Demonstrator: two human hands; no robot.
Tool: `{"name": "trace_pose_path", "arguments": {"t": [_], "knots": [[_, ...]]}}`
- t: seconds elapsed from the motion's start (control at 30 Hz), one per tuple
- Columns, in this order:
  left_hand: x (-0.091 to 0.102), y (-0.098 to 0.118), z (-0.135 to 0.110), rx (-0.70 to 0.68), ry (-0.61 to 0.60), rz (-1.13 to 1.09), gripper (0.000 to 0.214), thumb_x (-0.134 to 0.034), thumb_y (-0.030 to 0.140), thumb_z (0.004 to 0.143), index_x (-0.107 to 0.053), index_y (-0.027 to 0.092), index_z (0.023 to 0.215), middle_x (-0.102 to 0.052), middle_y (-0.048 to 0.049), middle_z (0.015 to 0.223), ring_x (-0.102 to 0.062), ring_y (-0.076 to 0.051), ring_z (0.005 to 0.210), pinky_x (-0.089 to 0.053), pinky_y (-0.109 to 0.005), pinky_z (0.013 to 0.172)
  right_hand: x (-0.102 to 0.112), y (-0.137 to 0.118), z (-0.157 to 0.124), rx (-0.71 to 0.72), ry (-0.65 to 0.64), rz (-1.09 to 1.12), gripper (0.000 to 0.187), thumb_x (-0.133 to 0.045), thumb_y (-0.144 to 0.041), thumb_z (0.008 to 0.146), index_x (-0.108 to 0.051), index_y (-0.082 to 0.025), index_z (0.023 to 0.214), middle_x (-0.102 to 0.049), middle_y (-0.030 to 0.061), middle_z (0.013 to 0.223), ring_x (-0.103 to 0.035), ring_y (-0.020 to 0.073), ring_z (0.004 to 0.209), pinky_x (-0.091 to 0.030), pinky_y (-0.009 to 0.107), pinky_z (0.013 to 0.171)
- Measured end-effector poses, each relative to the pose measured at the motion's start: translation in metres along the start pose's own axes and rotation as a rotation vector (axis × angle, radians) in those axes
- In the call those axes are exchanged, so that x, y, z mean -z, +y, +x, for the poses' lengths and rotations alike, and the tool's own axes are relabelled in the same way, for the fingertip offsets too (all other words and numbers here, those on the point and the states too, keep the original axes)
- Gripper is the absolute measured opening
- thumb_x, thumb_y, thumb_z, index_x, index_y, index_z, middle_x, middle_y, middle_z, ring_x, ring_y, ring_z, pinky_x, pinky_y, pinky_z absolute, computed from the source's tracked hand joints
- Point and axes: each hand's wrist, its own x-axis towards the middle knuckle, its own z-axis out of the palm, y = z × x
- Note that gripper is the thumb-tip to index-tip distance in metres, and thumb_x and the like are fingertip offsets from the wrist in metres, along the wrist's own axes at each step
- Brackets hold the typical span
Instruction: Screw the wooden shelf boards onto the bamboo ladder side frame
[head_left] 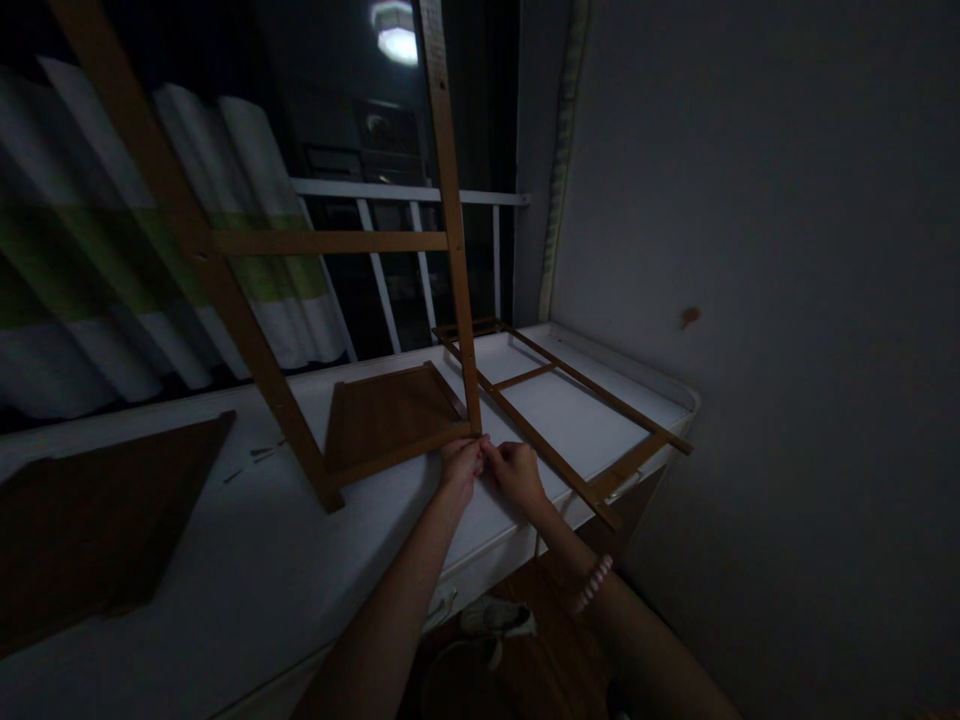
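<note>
A brown wooden frame (459,300) stands upright on the white tabletop, two long legs joined by a crossbar. A wooden shelf panel (394,415) meets it low down, between the legs. At the foot of the right leg, my left hand (463,462) is closed, its fingers against the panel's corner. My right hand (517,474) is pinched right beside it, fingertips meeting those of the left. Whatever small thing may be between the fingers is hidden. A pink bead bracelet circles my right wrist.
A second wooden frame (525,378) lies flat on the white table (300,570) at the right. Another brown panel (112,530) lies at the left, with several small pieces (262,454) nearby. Behind are a striped curtain (247,200) and white window bars (382,270). Shoes (496,616) sit on the floor.
</note>
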Motion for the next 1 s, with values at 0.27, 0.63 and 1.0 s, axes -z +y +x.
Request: {"name": "trace_pose_path", "arguments": {"t": [0.27, 0.63, 1.0], "knots": [[0.001, 0.0, -0.002, 0.024, -0.052, 0.01, 0.025, -0.065, 0.025, 0.048, -0.046, 0.013, 0.039, -0.034, 0.0069, 0.027, -0.027, -0.002, 0.025, -0.018, -0.018, 0.03, 0.0, 0.007, 0.005, -0.135, -0.227, 0.508, 0.035, -0.046, -0.045, 0.069, -0.047, -0.014, 0.053, -0.046, -0.003, 0.041, -0.037, 0.0046, 0.031, -0.026, 0.018, 0.033], [0.001, 0.004, -0.004, 0.012, -0.066, 0.012, 0.027, -0.07, 0.027, 0.043, -0.048, 0.011, 0.04, -0.033, 0.0083, 0.031, -0.025, 0.0, 0.028, -0.013, -0.017, 0.032, 0.003, 0.0, 0.001, 0.002, 0.027, 0.133, 0.015, -0.046, -0.024, 0.07, -0.05, -0.014, 0.059, -0.054, 0.0001, 0.054, -0.046, 0.0086, 0.048, -0.034, 0.02, 0.048], [-0.001, 0.001, -0.001, -0.002, -0.016, 0.023, 0.025, -0.067, 0.026, 0.043, -0.047, 0.011, 0.041, -0.034, 0.0079, 0.03, -0.026, 0.0, 0.026, -0.013, -0.017, 0.031, 0.001, -0.002, 0.001, 0.017, 0.019, -0.322, 0.04, -0.031, -0.033, 0.082, -0.059, -0.012, 0.062, -0.058, 0.0078, 0.059, -0.049, 0.0115, 0.052, -0.029, 0.022, 0.05]]}}
